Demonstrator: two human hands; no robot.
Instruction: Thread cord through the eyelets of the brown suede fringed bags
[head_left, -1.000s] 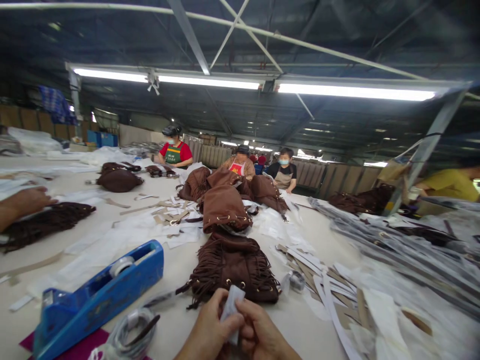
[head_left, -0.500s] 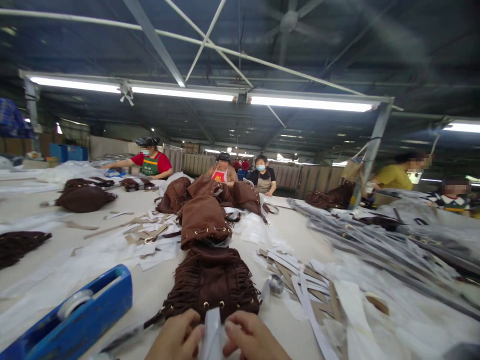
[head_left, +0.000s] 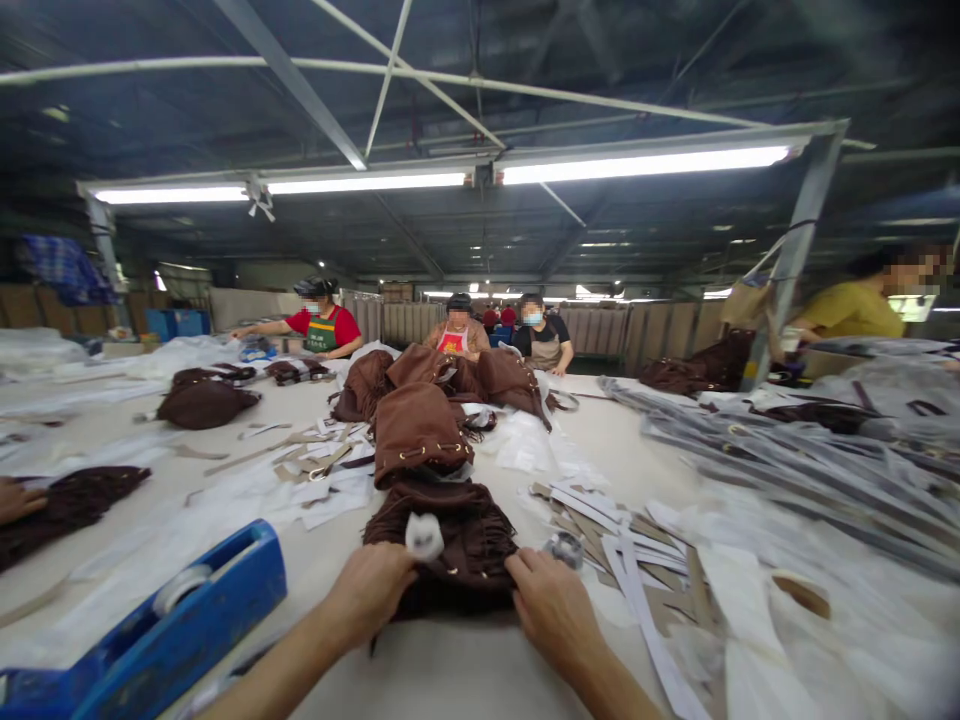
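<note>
A brown fringed bag (head_left: 465, 535) lies on the table in front of me. My left hand (head_left: 375, 590) is closed on its left edge, beside a crumpled white wrapped piece (head_left: 424, 537) that rests on the bag. On the right edge of the same bag, my right hand (head_left: 551, 600) is closed with its fingers curled on the material. Just behind is another brown bag (head_left: 421, 430), with metal eyelets along its lower edge.
A blue tape dispenser (head_left: 187, 610) stands at the left. Paper strips (head_left: 645, 560) and a tape roll (head_left: 801, 594) lie at the right. Another person's hand (head_left: 19, 500) touches dark fringed material at the far left. Several people are around the table.
My hands have moved apart and forward, from the white strip at the bag's near edge to the bag's two sides. The other person's hand has appeared at the left. The view has shifted.
</note>
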